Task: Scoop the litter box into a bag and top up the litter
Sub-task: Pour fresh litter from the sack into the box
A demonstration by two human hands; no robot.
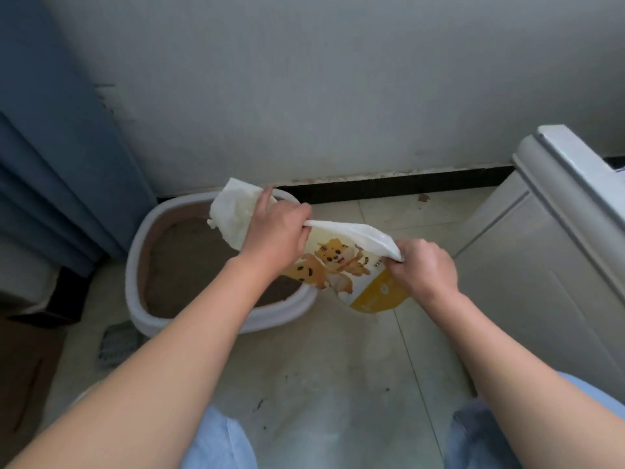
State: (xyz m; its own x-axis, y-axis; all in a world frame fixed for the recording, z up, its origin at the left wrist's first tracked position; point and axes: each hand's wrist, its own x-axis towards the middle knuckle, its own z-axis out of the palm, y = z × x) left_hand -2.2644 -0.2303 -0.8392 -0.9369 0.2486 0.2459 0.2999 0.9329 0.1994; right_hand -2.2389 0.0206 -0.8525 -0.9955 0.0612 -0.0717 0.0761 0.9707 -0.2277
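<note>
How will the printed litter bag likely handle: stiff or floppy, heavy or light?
Probably floppy: the litter bag creases and sags between the left hand and right hand. Likely fairly light, since it hangs flat, though its contents are hidden. Its glossy film may be slippery; both hands grip it with curled fingers.

No legible text in view. The litter bag [341,265] has cartoon animal artwork, a short column of small dark characters beside it, and a pale round mark on its yellow band, all too blurred to read.
</note>
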